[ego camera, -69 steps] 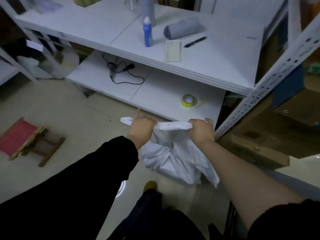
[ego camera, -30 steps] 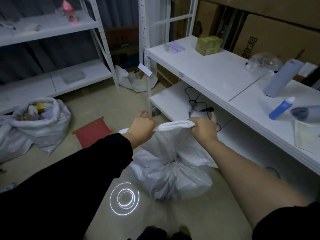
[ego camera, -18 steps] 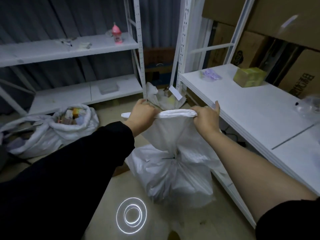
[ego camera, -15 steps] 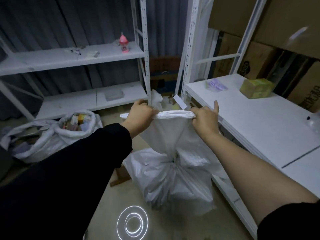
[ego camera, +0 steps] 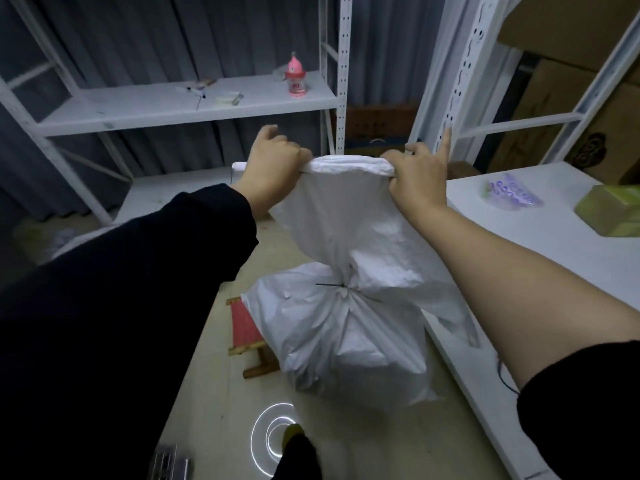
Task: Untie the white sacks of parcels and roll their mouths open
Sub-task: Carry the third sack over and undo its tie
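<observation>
A white woven sack hangs in front of me, its full lower part bulging above the floor. A thin dark tie cinches its neck midway down. The top edge is rolled into a thick rim. My left hand grips the left end of that rim, and my right hand grips the right end with its index finger pointing up. Both arms are stretched forward at chest height.
A white shelf rack stands at the back with a pink bottle. Another white rack runs along the right, holding a green box and cardboard cartons. A small red stool sits behind the sack.
I have turned left with the sack held up by its rim; the view swung from the right-hand shelf to the back rack. Both hands keep the same grip.
</observation>
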